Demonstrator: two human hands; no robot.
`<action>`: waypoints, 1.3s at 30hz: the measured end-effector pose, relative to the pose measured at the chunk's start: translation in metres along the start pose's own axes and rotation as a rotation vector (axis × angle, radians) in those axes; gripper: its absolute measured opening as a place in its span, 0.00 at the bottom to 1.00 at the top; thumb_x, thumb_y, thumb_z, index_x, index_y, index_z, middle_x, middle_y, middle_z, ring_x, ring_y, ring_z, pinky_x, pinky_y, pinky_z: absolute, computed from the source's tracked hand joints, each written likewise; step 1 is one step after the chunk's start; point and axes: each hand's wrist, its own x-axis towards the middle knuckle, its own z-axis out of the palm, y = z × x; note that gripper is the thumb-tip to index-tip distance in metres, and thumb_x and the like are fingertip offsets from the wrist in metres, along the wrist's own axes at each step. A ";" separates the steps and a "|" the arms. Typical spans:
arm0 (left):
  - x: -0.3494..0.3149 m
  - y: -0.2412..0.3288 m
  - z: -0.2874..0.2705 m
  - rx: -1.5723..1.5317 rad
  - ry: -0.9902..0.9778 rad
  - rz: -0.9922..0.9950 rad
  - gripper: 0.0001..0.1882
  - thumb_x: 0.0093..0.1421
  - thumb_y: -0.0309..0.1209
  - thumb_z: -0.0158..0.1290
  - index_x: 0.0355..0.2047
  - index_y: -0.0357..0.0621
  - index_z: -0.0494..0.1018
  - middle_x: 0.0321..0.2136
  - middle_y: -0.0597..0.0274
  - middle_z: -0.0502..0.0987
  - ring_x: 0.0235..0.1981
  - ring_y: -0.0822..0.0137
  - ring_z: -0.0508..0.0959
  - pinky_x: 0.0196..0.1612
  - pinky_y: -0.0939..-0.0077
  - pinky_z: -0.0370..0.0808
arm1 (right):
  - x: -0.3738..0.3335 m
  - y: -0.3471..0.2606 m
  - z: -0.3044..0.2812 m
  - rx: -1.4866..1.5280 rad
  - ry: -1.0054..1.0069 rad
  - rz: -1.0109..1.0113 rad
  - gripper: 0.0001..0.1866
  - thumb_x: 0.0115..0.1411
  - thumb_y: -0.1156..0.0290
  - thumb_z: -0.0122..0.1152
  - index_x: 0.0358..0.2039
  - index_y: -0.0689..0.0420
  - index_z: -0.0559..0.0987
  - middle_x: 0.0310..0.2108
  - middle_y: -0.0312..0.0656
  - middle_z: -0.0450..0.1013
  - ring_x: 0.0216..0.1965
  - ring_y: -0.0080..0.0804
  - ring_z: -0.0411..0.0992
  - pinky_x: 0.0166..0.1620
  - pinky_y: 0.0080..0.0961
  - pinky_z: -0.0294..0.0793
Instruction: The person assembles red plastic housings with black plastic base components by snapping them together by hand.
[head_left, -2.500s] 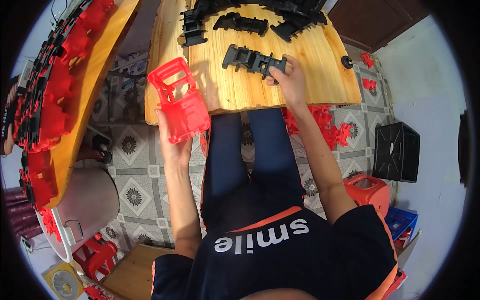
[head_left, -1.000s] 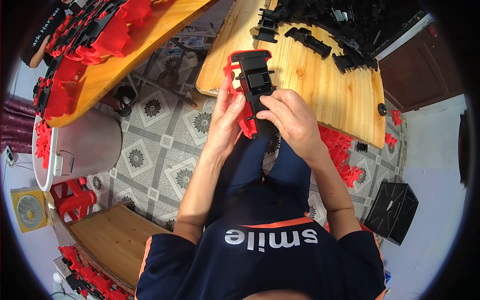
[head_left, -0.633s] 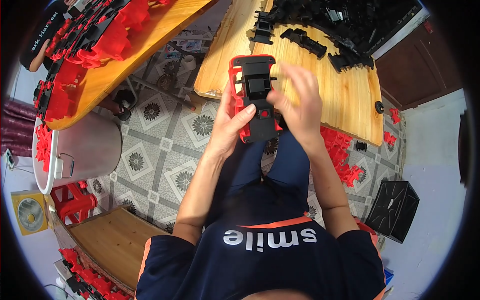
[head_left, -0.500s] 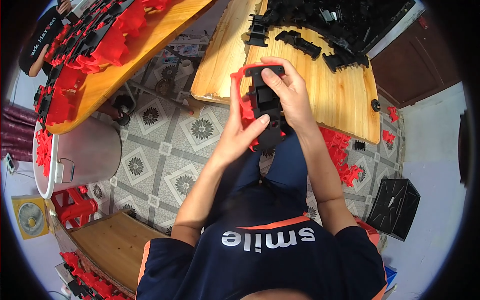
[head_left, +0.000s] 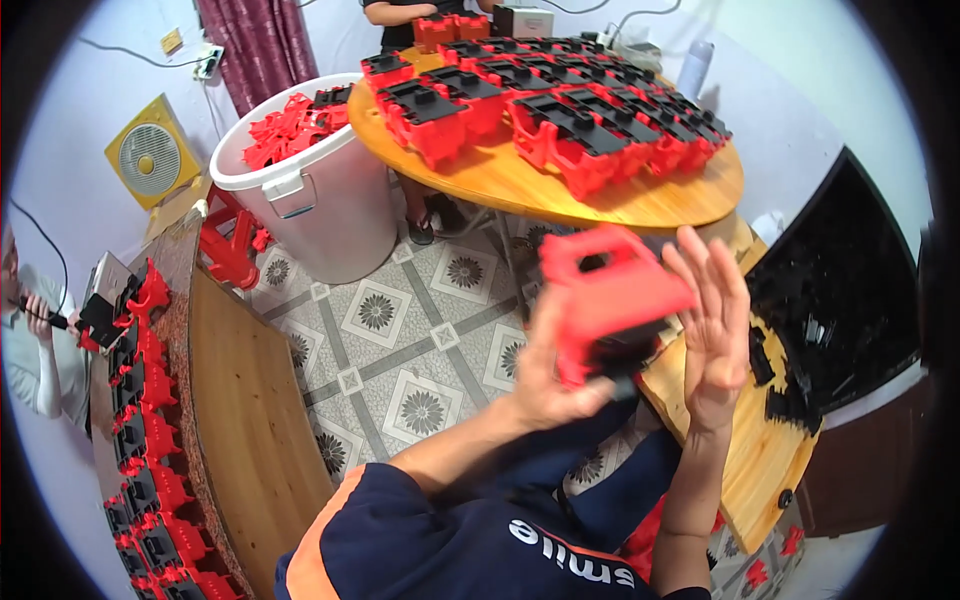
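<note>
A red plastic housing with a black insert (head_left: 622, 290) is held up in front of me, somewhat blurred by motion. My left hand (head_left: 556, 372) grips its lower left side, the thumb across the underside near the black part. Beside its right edge is my right hand (head_left: 715, 325), fingers stretched out and apart, not wrapped round anything. Whether its fingertips brush the housing I cannot tell.
Rows of similar red and black housings cover the round wooden table (head_left: 640, 208). To its left stands a white bin (head_left: 335, 225) of red parts. Another wooden table (head_left: 760, 480) holds black parts at right. More assemblies (head_left: 150, 440) line the left; two other people stand nearby.
My view has swung left toward the round table. The housing has turned so its red side faces me. My right hand has let go of it and spread its fingers; my left still grips.
</note>
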 end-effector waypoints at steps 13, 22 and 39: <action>0.250 -0.058 -0.377 0.267 0.963 -0.332 0.26 0.61 0.41 0.53 0.55 0.44 0.63 0.47 0.61 0.74 0.48 0.64 0.74 0.50 0.62 0.72 | 0.367 0.141 0.165 -0.974 -0.704 -0.389 0.26 0.57 0.62 0.63 0.54 0.62 0.73 0.49 0.51 0.74 0.50 0.44 0.73 0.54 0.32 0.70; 0.338 -0.102 -0.475 0.377 0.807 -0.516 0.16 0.58 0.46 0.56 0.38 0.48 0.73 0.23 0.69 0.75 0.19 0.76 0.73 0.13 0.81 0.52 | 0.511 0.294 0.286 -1.169 -1.218 -0.474 0.43 0.43 0.60 0.75 0.61 0.54 0.68 0.54 0.54 0.70 0.53 0.48 0.71 0.54 0.37 0.71; 0.457 -0.281 -0.477 0.488 0.313 -0.870 0.26 0.56 0.57 0.56 0.42 0.49 0.73 0.37 0.57 0.72 0.31 0.66 0.73 0.41 0.56 0.78 | 0.635 0.348 0.201 -1.315 -1.312 0.078 0.39 0.47 0.70 0.73 0.61 0.51 0.69 0.42 0.47 0.76 0.39 0.39 0.75 0.38 0.37 0.76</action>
